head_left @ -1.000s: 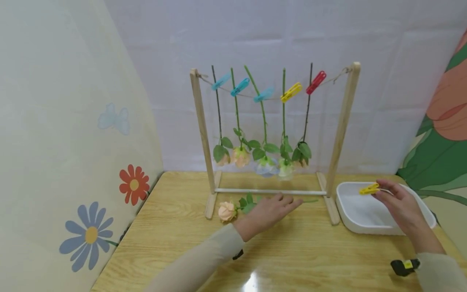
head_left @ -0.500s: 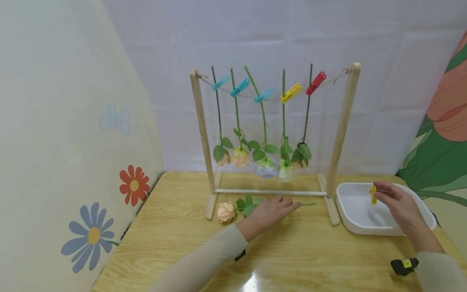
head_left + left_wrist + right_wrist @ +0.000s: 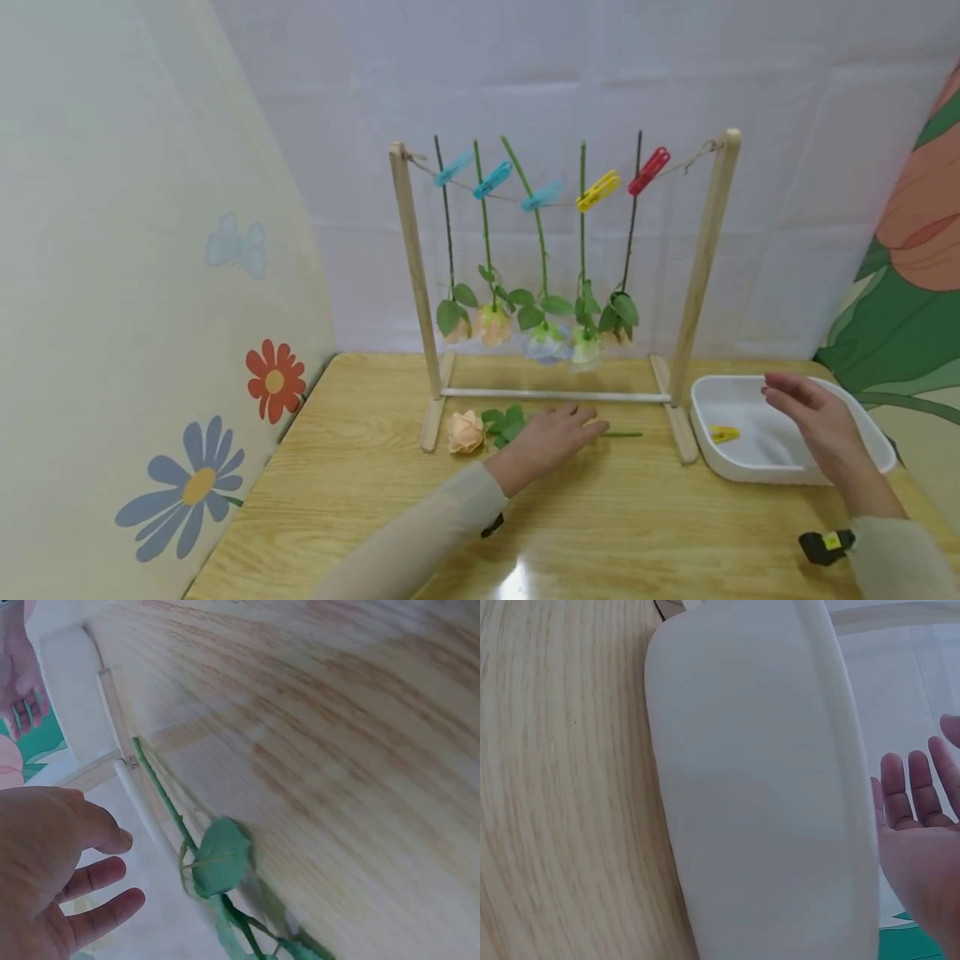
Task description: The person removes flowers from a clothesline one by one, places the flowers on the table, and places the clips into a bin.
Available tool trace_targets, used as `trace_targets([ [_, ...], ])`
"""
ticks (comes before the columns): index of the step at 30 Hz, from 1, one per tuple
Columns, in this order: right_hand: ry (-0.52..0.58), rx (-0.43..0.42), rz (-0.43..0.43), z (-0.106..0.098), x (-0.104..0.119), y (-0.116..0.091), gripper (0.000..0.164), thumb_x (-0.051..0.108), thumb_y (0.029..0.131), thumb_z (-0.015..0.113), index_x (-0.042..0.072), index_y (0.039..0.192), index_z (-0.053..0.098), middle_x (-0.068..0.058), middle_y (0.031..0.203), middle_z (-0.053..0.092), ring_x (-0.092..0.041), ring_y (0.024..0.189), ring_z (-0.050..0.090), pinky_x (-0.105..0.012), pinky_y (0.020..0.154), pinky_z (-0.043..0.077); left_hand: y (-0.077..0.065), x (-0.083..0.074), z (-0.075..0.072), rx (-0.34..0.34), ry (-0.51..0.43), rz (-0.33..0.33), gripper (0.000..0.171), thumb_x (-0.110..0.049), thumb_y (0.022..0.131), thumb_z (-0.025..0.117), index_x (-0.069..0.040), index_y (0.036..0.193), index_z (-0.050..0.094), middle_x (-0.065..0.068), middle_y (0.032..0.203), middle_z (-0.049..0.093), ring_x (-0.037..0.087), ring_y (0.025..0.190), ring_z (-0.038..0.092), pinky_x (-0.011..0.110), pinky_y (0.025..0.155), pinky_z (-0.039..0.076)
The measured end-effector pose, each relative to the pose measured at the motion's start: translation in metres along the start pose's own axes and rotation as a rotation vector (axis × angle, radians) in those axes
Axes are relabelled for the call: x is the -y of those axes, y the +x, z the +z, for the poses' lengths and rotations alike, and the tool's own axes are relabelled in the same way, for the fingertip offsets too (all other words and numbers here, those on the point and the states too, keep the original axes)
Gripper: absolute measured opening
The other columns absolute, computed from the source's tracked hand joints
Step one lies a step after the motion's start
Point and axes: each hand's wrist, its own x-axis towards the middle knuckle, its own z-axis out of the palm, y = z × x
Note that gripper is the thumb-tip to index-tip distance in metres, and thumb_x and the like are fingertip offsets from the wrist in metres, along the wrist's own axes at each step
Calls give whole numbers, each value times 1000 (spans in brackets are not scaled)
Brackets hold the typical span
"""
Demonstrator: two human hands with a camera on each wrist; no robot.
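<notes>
Rose (image 3: 467,432) lies below left hand (image 3: 551,442); yellow clothespin (image 3: 724,434) near right hand (image 3: 821,425).

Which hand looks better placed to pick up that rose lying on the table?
Probably the left hand: it is open, holding nothing, close to the stem of the rose. The right hand is over at the tray.

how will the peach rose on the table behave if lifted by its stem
Its thin stem looks fairly stiff, lying nearly straight. The bulky bloom is likely heavier, so that end may dip. The leaves look thin and may bend.
</notes>
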Motion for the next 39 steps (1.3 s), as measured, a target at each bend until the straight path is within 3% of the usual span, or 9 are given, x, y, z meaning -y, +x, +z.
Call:
trace_targets([
  [7,88,27,-24,0,8,1,27,27,101,64,21,128,62,31,106,63,14,97,58,-3,79,44,-2,3,-10,-55,-24,11,50,-16,98,67,-21,145,51,1,141,55,17,123,58,25,88,58],
  [12,35,25,-56,2,16,4,25,27,103,61,25,127,62,32,107,62,14,98,58,-3,78,43,0,7,-17,-41,-29,3,51,-19,98,66,-21,146,50,0,140,56,17,117,60,25,87,58],
  [17,104,36,-138,4,26,7,23,14,103,60,28,121,64,28,106,66,10,97,62,-2,82,44,0,11,-24,-59,-42,-6,49,-19,98,66,-20,145,50,1,139,56,17,115,61,26,85,59],
  [25,25,38,-148,6,45,10,26,16,104,58,21,129,62,27,111,64,12,100,60,-3,82,45,3,19,-37,-73,-37,-27,51,-18,100,61,-20,149,46,1,142,54,16,114,60,25,80,58],
  [32,51,55,-169,6,58,15,37,21,103,60,7,137,58,24,112,67,7,102,63,-3,84,44,5,24,-48,-155,-7,-27,48,-15,99,58,-18,146,50,-1,138,56,14,114,58,21,69,56],
  [35,43,56,-191,7,65,17,36,20,103,60,8,137,58,25,112,67,9,102,63,-3,84,44,6,26,-52,-187,-9,-26,45,-14,99,57,-18,144,51,0,135,57,15,110,59,20,67,55],
  [39,112,85,-245,8,72,20,31,14,103,60,10,133,61,21,113,68,7,103,63,-4,85,44,8,29,-58,-201,-36,-27,44,-14,100,57,-17,143,51,2,134,58,17,109,61,23,71,56],
])
